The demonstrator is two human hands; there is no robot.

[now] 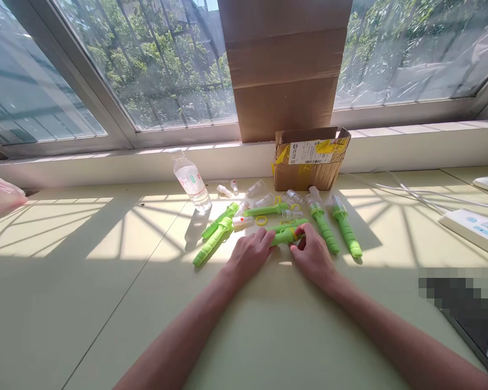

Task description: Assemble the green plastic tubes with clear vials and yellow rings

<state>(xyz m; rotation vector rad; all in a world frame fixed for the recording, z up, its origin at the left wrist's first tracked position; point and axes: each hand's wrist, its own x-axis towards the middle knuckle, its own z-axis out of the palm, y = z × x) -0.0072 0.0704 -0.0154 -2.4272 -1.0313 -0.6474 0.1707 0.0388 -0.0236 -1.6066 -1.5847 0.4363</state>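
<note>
Both hands are on one green ribbed plastic tube (283,237), held low over the table. My left hand (251,250) is closed round its left end. At the other end, the fingertips of my right hand (314,259) pinch beside a thin yellow ring (294,234) that sits around the tube. Just behind lies another green tube (299,222), partly covered by the fingers. Two green tubes with clear tops, one near (325,230) and one farther right (347,230), lie to the right. A pair of green tubes (213,241) rests left of my left hand.
Loose yellow rings (261,220), clear caps (255,188) and small white-capped pieces (224,190) lie behind my hands. Farther back stand a water bottle (192,181) and an open cardboard box (305,176). A power strip (474,230) with cables and a dark phone-like object (463,309) are at right.
</note>
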